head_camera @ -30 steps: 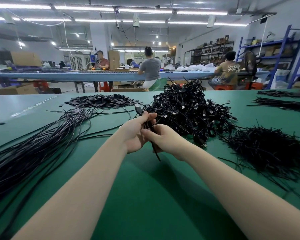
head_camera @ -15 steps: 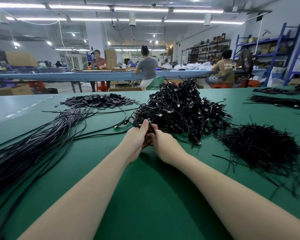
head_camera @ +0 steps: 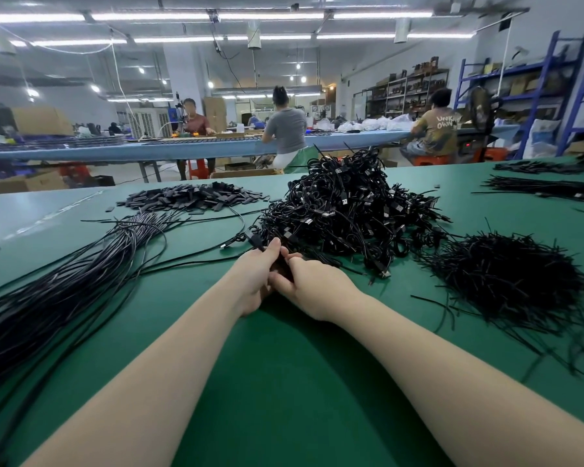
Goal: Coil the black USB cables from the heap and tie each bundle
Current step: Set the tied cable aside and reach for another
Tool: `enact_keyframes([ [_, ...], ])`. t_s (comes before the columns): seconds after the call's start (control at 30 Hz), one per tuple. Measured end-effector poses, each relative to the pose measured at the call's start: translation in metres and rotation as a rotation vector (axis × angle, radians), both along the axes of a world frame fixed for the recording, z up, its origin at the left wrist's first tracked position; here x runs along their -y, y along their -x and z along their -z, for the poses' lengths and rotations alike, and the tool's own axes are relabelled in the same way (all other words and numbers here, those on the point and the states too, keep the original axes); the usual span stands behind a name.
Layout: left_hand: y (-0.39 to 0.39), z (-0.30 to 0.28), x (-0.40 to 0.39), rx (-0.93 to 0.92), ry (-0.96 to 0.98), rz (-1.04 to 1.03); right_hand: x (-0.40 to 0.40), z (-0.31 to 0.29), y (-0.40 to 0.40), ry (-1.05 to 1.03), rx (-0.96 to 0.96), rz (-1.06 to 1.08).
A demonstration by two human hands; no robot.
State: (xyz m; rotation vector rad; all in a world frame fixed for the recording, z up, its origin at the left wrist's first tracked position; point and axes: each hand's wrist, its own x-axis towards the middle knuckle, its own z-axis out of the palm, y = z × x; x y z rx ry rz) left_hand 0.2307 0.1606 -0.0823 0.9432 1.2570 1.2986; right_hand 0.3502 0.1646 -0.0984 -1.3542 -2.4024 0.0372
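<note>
Black coiled cable (head_camera: 281,264) was gripped between left hand (head_camera: 252,281) and right hand (head_camera: 312,288), tied heap (head_camera: 348,210) just beyond both.

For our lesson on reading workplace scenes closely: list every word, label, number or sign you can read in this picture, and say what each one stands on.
"UNK" over "OWN": pale letters on the back of the olive T-shirt worn by the person seated at the far blue table; the line ends are cut off.
Boxes on the blue shelving: any labels too small to read.
USB plugs in the tied cable pile: no readable marking.
Nothing else is readable.
</note>
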Motion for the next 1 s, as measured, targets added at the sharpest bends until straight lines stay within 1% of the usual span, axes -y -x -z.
enact_keyframes([
  [0.07, 0.0, 0.0, 0.0, 0.019, 0.026, 0.005, 0.003, 0.001, 0.0, -0.052, 0.036, 0.026],
  [0.17, -0.001, 0.0, -0.002, -0.013, 0.024, -0.009, 0.007, 0.002, 0.004, -0.135, 0.058, 0.091],
  [0.3, -0.001, 0.001, -0.001, -0.055, -0.032, -0.013, 0.009, 0.002, 0.009, -0.095, 0.019, 0.091],
  [0.53, -0.001, -0.003, 0.002, -0.079, -0.035, 0.034, 0.007, 0.003, 0.01, -0.13, 0.016, 0.111],
  [0.63, -0.002, -0.001, 0.003, -0.088, -0.079, 0.031, 0.008, 0.003, 0.012, -0.041, -0.069, 0.108],
  [0.77, -0.002, -0.002, 0.002, -0.085, -0.155, 0.061, 0.007, -0.008, 0.014, 0.26, -0.366, 0.067],
  [0.87, 0.002, -0.003, 0.003, -0.08, -0.168, 0.074, 0.006, -0.014, 0.013, 0.4, -0.539, -0.027],
  [0.93, 0.004, -0.003, 0.005, -0.096, -0.172, 0.088, 0.007, -0.016, 0.01, 0.47, -0.607, -0.081],
  [1.0, 0.005, -0.004, 0.006, -0.075, -0.169, 0.102, 0.008, -0.018, 0.008, 0.461, -0.58, -0.122],
])
